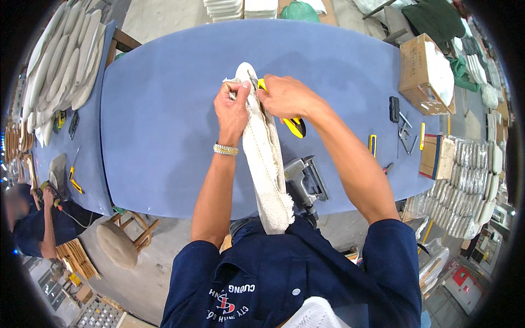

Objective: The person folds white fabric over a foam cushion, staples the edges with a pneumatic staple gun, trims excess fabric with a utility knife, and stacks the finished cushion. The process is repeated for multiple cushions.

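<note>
A long off-white padded cushion (260,158) stands on its edge, running from my body onto the blue table (169,131). Loose, frayed fabric shows along its upturned side. Near the far end, my left hand (233,106) pinches the cushion's fabric edge between thumb and fingers. My right hand (290,95) closes round a yellow-and-black-handled tool (296,127). Its dark metal tip meets the fabric close to my left fingertips; the fingers hide its middle, so its exact kind is unclear. Right of the cushion lies a grey staple gun (307,179).
Yellow utility knives (372,145), a black block-like item (394,109) and a metal hand stapler (406,136) lie on the right. A cardboard box (418,68) stands at the far right corner. Cushions (68,60) are piled at left. Another person (46,218) works beyond a round stool (117,244).
</note>
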The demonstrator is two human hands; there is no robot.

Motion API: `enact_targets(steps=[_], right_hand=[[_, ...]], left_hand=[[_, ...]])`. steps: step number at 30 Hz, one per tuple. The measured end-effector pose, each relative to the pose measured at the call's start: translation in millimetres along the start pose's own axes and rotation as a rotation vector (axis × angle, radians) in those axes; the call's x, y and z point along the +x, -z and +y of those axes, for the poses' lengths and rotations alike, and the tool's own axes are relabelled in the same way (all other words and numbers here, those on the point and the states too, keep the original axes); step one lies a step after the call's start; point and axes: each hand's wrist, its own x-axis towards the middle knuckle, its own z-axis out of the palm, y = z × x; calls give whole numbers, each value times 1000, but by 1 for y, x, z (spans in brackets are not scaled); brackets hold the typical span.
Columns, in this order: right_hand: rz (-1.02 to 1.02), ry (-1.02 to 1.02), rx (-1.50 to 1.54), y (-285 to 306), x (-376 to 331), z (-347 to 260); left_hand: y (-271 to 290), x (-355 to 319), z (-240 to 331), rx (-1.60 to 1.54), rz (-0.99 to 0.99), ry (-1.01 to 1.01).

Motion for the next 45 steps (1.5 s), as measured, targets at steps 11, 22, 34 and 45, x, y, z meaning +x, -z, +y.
enact_targets(steps=[11,22,34,45], right_hand=[[-123,95,-151,4,16,2],[-16,66,-39,-11,5,5],[173,56,-106,-37,8,15],[-15,159,-153,-12,15,23]], left_hand=[[2,-1,2,-110,-16,152],[6,2,-5,-193,-75,211],[8,4,-4,-168,-101,244],[10,9,-5,-384,-190,350]])
